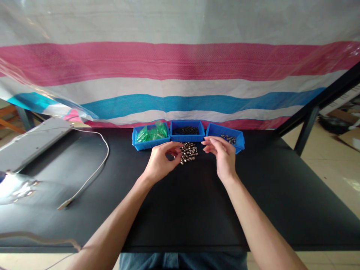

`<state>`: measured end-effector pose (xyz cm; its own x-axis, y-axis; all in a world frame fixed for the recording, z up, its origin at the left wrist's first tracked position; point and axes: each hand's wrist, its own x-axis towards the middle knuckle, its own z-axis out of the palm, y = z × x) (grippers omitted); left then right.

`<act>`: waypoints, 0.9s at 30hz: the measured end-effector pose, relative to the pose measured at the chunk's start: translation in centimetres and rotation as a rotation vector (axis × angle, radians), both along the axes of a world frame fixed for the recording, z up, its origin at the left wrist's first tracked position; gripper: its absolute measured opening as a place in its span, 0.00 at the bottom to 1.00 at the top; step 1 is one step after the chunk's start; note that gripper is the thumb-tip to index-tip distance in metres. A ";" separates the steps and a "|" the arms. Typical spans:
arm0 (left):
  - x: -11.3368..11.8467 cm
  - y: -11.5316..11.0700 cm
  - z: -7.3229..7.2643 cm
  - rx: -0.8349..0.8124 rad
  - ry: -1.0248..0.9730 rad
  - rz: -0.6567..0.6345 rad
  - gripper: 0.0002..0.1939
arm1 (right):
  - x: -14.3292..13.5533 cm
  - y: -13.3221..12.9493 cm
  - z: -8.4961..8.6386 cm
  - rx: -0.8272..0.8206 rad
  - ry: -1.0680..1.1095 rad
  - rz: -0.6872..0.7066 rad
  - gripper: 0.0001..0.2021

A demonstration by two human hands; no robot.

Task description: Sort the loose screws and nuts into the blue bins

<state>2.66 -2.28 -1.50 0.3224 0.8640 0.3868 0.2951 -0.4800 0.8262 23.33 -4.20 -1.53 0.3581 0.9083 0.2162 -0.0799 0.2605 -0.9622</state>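
Note:
A small heap of shiny metal pieces [189, 152], too small to name surely, lies on the black table in front of the bins. My left hand [163, 159] is at the heap's left edge, thumb and fingertips curled together in a pinch; whatever is between them is hidden. To the right of the heap, my right hand [222, 155] is raised in front of the right blue bin [239, 140], its fingers bent in against the thumb. I cannot make out anything in it. Similar metal pieces [228, 139] lie in that bin, partly covered by the hand.
The left blue bin [152, 145] holds green plastic pieces [153, 132]; the middle blue bin [188, 138] holds dark screw-like pieces [186, 130]. A white cable [94, 175] curves across the table [185, 210] at left, near a grey metal panel [36, 138]. Striped sheeting [180, 62] hangs behind.

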 end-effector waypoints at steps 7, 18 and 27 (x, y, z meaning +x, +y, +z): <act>0.6 -0.2 0.0 -0.297 -0.303 -0.080 0.20 | -0.2 -0.9 0.8 -0.079 -0.186 0.473 0.12; 0.7 -0.4 0.3 -0.336 -0.358 -0.138 0.22 | -0.4 -0.8 0.3 -0.074 -0.096 0.589 0.09; 0.0 0.0 0.2 -0.060 -0.031 -0.067 0.11 | -0.7 -0.4 -0.4 0.005 0.036 0.377 0.09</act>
<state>2.64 -2.32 -1.35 0.3691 0.8626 0.3460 0.2378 -0.4475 0.8621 22.66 -4.60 -1.91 0.0064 0.9768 0.2141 -0.2049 0.2109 -0.9558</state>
